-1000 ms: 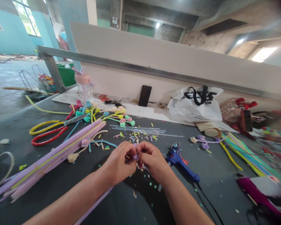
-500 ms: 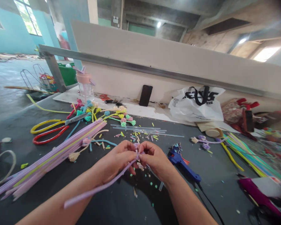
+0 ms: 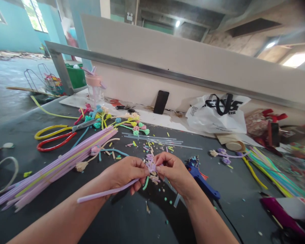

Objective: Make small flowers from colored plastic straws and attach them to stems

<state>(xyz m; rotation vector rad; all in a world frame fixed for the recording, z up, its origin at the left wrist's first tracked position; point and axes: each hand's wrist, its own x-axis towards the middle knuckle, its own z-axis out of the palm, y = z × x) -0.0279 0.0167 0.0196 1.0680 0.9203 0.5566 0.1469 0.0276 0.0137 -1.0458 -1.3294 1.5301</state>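
Observation:
My left hand (image 3: pixel 132 173) is closed on a fuzzy lilac chenille stem (image 3: pixel 104 196), whose long free end points down left over my forearm. Close beside it, my right hand (image 3: pixel 171 169) pinches at the lilac cluster (image 3: pixel 151 164) by the stem's tip; the fingers hide part of it. Below the fingers, a short green piece (image 3: pixel 145 183) and small cut scraps (image 3: pixel 155 179) show on the dark table. A bundle of lilac, pink and yellow stems (image 3: pixel 66 162) lies to the left. A blue glue gun (image 3: pixel 203 181) rests right of my right hand.
Red-and-yellow-handled scissors (image 3: pixel 57 137) lie left, near knotted chenille flowers (image 3: pixel 134 127). Clear glue sticks (image 3: pixel 162 140) lie ahead. Along the back stand a lidded cup (image 3: pixel 94 89), a phone (image 3: pixel 161 101) and a white bag (image 3: pixel 216 117). More coloured stems (image 3: pixel 274 173) lie right.
My hands have parted slightly, and the lilac cluster and scraps between them show more. The stem's free end has swung up a little. The whole view has shifted slightly.

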